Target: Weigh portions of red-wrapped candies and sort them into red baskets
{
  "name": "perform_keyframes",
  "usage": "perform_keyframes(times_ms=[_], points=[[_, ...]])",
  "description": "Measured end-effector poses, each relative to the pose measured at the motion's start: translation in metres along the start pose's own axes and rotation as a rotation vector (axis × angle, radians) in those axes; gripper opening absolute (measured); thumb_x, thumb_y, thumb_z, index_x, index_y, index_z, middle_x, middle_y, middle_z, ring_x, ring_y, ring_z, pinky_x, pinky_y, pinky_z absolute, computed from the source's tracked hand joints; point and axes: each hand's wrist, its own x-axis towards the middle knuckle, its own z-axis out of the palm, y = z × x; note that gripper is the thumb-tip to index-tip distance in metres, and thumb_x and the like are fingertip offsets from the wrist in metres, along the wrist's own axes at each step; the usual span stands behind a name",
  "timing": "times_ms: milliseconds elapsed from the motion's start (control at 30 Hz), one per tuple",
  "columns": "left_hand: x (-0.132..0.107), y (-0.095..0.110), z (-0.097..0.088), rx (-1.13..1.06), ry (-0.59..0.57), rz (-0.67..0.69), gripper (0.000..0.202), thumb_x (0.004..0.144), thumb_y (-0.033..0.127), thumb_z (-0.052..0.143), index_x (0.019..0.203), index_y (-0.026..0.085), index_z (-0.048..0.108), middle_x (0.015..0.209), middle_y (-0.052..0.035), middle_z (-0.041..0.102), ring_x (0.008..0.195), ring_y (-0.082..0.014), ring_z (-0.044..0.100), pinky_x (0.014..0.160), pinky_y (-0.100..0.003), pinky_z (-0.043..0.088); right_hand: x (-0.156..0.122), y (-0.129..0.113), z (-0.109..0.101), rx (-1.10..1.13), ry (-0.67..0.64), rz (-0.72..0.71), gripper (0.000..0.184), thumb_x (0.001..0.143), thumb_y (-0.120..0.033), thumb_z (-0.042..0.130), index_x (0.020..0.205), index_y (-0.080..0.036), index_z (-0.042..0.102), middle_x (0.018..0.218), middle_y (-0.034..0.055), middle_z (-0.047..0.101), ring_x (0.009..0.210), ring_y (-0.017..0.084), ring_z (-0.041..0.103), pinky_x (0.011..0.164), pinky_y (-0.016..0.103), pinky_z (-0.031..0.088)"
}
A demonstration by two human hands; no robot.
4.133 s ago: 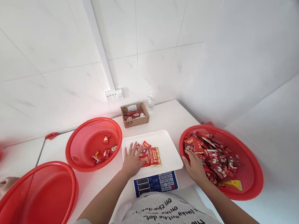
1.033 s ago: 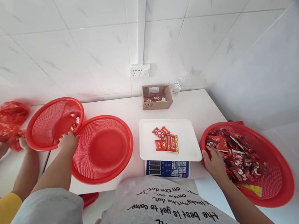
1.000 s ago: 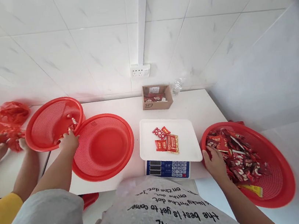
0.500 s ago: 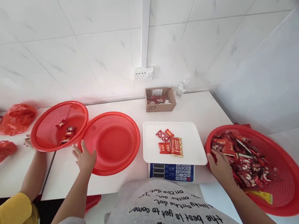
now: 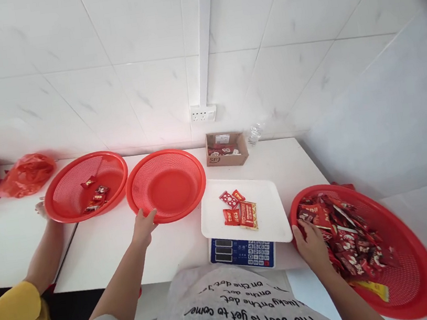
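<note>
My left hand (image 5: pixel 144 226) is closed on the near rim of an empty red mesh basket (image 5: pixel 176 161) on the white table. My right hand (image 5: pixel 309 241) lies over the left rim of a large red basket (image 5: pixel 421 279) heaped with red snack packets (image 5: pixel 346 239); its fingers curl in among them. Between the two baskets stands a scale with a white tray (image 5: pixel 267 203) and a blue keypad (image 5: pixel 242 252). Several red packets (image 5: pixel 239 211) lie on the tray.
Another red basket (image 5: pixel 66 183), holding a few packets (image 5: pixel 94 193), sits left of the empty one. A co-worker's arm in a yellow sleeve (image 5: pixel 33 267) reaches to it. Red plastic bags (image 5: pixel 24 173) lie far left. A cardboard box (image 5: pixel 226 149) and a clear bottle (image 5: pixel 253 133) stand by the wall.
My left hand left the far-left basket and took the empty basket's near rim. That basket slid back and right, clear of the other one. My right hand stayed on its basket.
</note>
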Motion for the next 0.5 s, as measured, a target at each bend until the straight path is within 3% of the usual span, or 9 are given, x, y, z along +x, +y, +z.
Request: perform_keyframes(times_ms=[167, 367, 433, 500], points=[[-0.012, 0.014, 0.013, -0.215, -0.095, -0.064, 0.071, 0.086, 0.044, 0.051, 0.145, 0.023, 0.018, 0.147, -0.0132, 0.035, 0.121, -0.0205, 0.052, 0.09, -0.032, 0.054, 0.0, 0.002, 0.001, 0.036, 0.006, -0.008, 0.065, 0.081, -0.062, 0.032, 0.109, -0.011, 0.061, 0.118, 0.0197, 0.056, 0.114, 0.029, 0.048, 0.103, 0.046, 0.035], [-0.012, 0.035, 0.022, -0.381, -0.21, -0.093, 0.08, 0.078, 0.042, 0.064, 0.145, 0.03, 0.021, 0.154, -0.0077, 0.024, 0.132, -0.0243, 0.039, 0.096, -0.036, 0.05, 0.001, 0.003, 0.0, 0.054, -0.011, 0.007, 0.063, 0.081, -0.06, 0.035, 0.109, -0.011, 0.061, 0.119, 0.0194, 0.055, 0.115, 0.029, 0.048, 0.103, 0.046, 0.035], [-0.012, 0.042, 0.029, -0.35, -0.21, -0.095, 0.082, 0.076, 0.041, 0.067, 0.144, 0.031, 0.022, 0.153, -0.0078, 0.025, 0.13, -0.0243, 0.041, 0.095, -0.036, 0.049, 0.001, 0.003, 0.0, 0.057, -0.018, 0.016, 0.062, 0.081, -0.059, 0.035, 0.11, -0.01, 0.06, 0.12, 0.0196, 0.054, 0.116, 0.029, 0.047, 0.103, 0.046, 0.035], [-0.014, 0.049, 0.037, -0.296, -0.222, -0.093, 0.082, 0.077, 0.041, 0.065, 0.145, 0.03, 0.02, 0.146, -0.0102, 0.036, 0.119, -0.0223, 0.052, 0.09, -0.035, 0.051, 0.001, 0.003, 0.0, 0.064, -0.013, 0.022, 0.061, 0.081, -0.059, 0.035, 0.11, -0.011, 0.06, 0.121, 0.0195, 0.053, 0.117, 0.029, 0.046, 0.103, 0.046, 0.035]])
